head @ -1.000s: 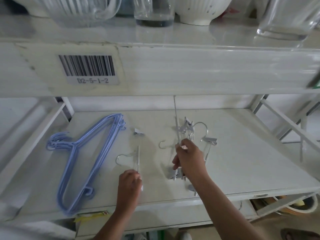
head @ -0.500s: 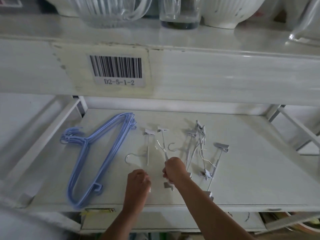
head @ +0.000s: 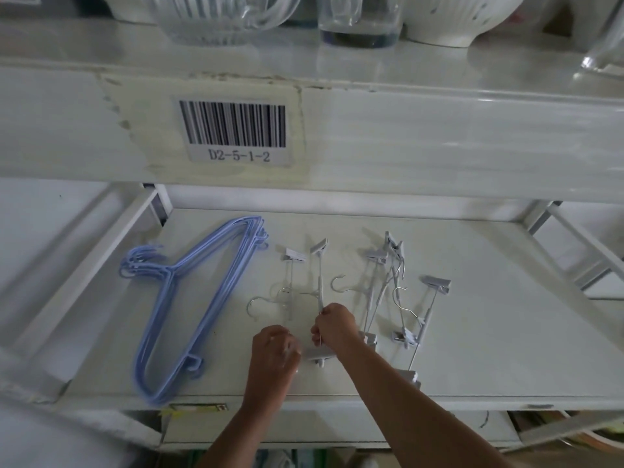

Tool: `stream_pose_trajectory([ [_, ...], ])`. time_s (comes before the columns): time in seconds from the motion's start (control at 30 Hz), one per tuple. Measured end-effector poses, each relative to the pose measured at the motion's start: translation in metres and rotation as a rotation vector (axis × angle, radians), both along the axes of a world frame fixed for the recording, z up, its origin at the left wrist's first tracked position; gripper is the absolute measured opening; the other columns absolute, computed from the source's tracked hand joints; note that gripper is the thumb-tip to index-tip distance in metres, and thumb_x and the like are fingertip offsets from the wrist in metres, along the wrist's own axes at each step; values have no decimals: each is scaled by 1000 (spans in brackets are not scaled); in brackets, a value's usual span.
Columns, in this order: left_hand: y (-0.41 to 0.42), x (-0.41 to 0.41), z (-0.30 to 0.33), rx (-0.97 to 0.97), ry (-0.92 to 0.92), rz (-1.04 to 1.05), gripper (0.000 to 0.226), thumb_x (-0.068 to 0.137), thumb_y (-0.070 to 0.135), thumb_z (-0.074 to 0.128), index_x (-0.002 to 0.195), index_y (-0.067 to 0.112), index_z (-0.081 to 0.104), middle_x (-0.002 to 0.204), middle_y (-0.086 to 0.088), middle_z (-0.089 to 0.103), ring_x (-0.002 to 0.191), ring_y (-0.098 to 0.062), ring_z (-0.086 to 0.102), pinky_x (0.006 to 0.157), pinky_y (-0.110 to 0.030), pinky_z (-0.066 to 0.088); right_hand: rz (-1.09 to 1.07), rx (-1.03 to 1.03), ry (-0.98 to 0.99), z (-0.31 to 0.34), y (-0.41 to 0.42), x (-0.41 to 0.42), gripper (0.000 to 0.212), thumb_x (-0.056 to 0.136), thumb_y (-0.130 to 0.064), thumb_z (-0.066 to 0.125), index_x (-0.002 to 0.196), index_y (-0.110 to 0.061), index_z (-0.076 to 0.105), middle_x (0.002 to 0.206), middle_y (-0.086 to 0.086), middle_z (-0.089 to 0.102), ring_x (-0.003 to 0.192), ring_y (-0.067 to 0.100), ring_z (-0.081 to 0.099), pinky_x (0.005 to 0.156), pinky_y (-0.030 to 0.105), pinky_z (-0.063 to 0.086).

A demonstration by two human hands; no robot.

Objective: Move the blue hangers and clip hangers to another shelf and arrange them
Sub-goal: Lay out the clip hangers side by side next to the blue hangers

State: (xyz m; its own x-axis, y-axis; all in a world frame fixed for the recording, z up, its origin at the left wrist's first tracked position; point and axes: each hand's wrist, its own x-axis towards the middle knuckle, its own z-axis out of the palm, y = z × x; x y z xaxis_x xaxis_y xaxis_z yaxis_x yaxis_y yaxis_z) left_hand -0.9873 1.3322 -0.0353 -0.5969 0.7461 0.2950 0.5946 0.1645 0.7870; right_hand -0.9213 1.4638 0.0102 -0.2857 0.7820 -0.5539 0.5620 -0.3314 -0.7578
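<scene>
1. My right hand is pinched shut on the bar of a clip hanger. A second ago this hand was over in the tangled pile; now it has carried one hanger out and laid it just right of the first one.

2. My left hand is curled closed near the front edge, on the near end of that first hanger as far as I can see. The fingers hide what exactly they pinch.

3. So two clip hangers now lie side by side, clips pointing to the back, hooks to the left. That is the start of a neat row, I think.

4. The pile to the right is thinner but still crossed over itself, with several hangers left to sort out.

5. The blue hangers lie stacked flat on the left of the shelf, well apart from my hands and unmoved over the last second.

6. The wire hooks catch on each other, so pulling the next one free may drag its neighbours.
</scene>
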Motion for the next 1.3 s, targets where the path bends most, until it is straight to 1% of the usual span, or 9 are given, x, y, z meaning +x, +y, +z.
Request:
stream_pose_trajectory([
  [0.17, 2, -6, -5, 29, -38, 9, 17, 65, 30, 51, 63, 14, 58, 89, 14, 55, 92, -6, 49, 79, -28, 44, 16, 40, 11, 0, -5, 5, 17, 81, -5, 43, 80, -8, 60, 78, 12, 65, 58, 22, 59, 48, 23, 47],
  [0.33, -3, -6, -14, 75, -100, -85, 16, 74, 40, 59, 83, 26, 62, 108, 11, 54, 106, 2, 46, 83, -2, 38, 7, 6, 47, -7, -8, 20, 23, 78, -12, 46, 84, -11, 67, 68, 2, 66, 62, 17, 61, 57, 23, 45],
  [0.4, -4, -6, -13, 101, -118, -89, 16, 74, 41, 61, 88, 33, 61, 109, 4, 54, 107, 1, 47, 84, -2, 39, -8, 32, 82, -16, -12, 28, 27, 80, -17, 48, 99, -14, 68, 72, -2, 67, 68, 14, 62, 59, 24, 46],
  [0.5, -3, -8, -15, 103, -114, -94, 20, 74, 40, 62, 90, 29, 62, 108, -2, 56, 106, -1, 49, 85, -3, 39, -95, 45, 138, -27, -13, 40, 43, 80, -24, 51, 120, -16, 63, 82, -1, 72, 83, 17, 70, 76, 35, 55],
  [0.67, 1, -11, -21, 112, -122, -95, 22, 74, 38, 63, 87, 21, 64, 106, -2, 57, 103, -13, 54, 83, -5, 41, -225, 33, 192, -27, 0, 65, 44, 87, -16, 50, 131, -18, 53, 82, 6, 71, 71, 17, 63, 71, 31, 49],
  [0.8, 1, -11, -21, 120, -118, -101, 22, 75, 39, 61, 87, 21, 64, 106, -1, 56, 102, -12, 54, 82, -5, 41, -308, 43, 192, -22, 18, 90, 43, 90, -11, 49, 132, -16, 50, 86, 10, 72, 65, 14, 61, 67, 27, 47],
  [0.93, 0, -9, -20, 146, -132, -107, 18, 74, 40, 60, 87, 28, 62, 107, 2, 57, 104, -5, 51, 84, -2, 38, -394, 113, 89, -23, 40, 126, 45, 86, -12, 52, 131, -14, 53, 75, 2, 75, 67, 17, 61, 77, 32, 50],
  [1.1, 1, -9, -25, 144, -126, -102, 25, 74, 41, 59, 88, 20, 65, 108, 0, 56, 107, -3, 51, 85, -4, 40, -374, 274, -16, -9, 46, 159, 40, 86, -6, 49, 125, -10, 56, 80, 5, 70, 65, 19, 65, 63, 29, 50],
  [1.3, 0, -9, -23, 155, -129, -110, 21, 75, 40, 60, 88, 24, 64, 108, 3, 57, 104, -6, 53, 83, -7, 43, -163, 682, -498, -4, 32, 184, 33, 85, -11, 54, 116, -20, 56, 118, 0, 47, 97, 26, 56, 62, 30, 40],
])
